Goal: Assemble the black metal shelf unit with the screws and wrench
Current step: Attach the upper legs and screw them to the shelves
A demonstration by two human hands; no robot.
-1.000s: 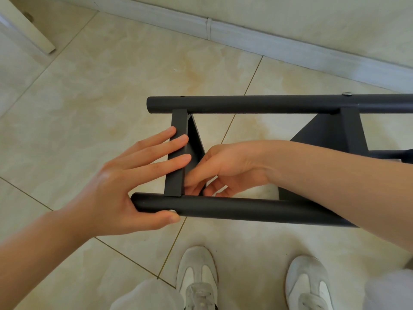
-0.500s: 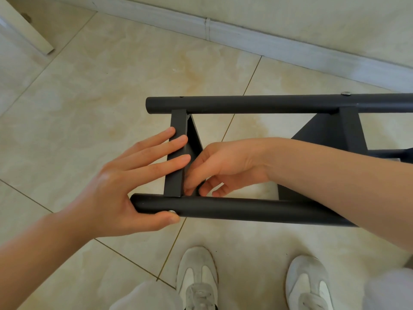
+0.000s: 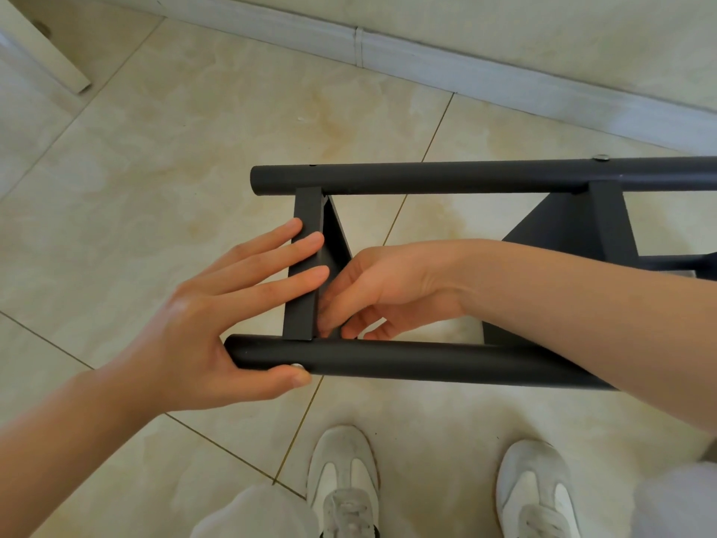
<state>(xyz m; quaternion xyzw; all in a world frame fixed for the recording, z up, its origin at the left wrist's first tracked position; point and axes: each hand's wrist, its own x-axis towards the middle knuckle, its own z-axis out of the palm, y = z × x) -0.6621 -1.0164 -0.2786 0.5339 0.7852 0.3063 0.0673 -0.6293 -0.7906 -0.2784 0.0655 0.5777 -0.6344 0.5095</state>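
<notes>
Black metal shelf unit [image 3: 465, 178]: lies on its side right of centre, over the beige tiled floor [image 3: 155, 196], and runs out of view at the right edge. Sits between the white sneakers [image 3: 343, 475] on the near side and the pale baseboard [image 3: 504, 83] on the far side.
Frame parts: near round tube [image 3: 426, 361] and far round tube [image 3: 504, 176] run left to right, joined at the left by a flat crossbar [image 3: 306, 246].
Left grip [image 3: 201, 324]: released, with fingers straight and flat across the crossbar. Thumb presses on the near tube, touching a silver screw head [image 3: 297, 365].
Right grip [image 3: 388, 289]: comes in from the right and reaches into the inner corner where the crossbar meets the near tube. Fingers curl downward with blurred tips, so cannot tell whether pinching a small part or only feeling the joint.
Handling: judged stiff and fairly heavy, painted steel with no give. Smooth round tubes look likely to turn or slip in a palm, while flat faces look surer.
Where to take hold: best on the crossbar face and the tube close to a joint, as the left grip does now. Keeps the loose corner square while a fastener seats.
Caution: tight gap at the corner, likely to nip fingertips if the frame shifts.
</notes>
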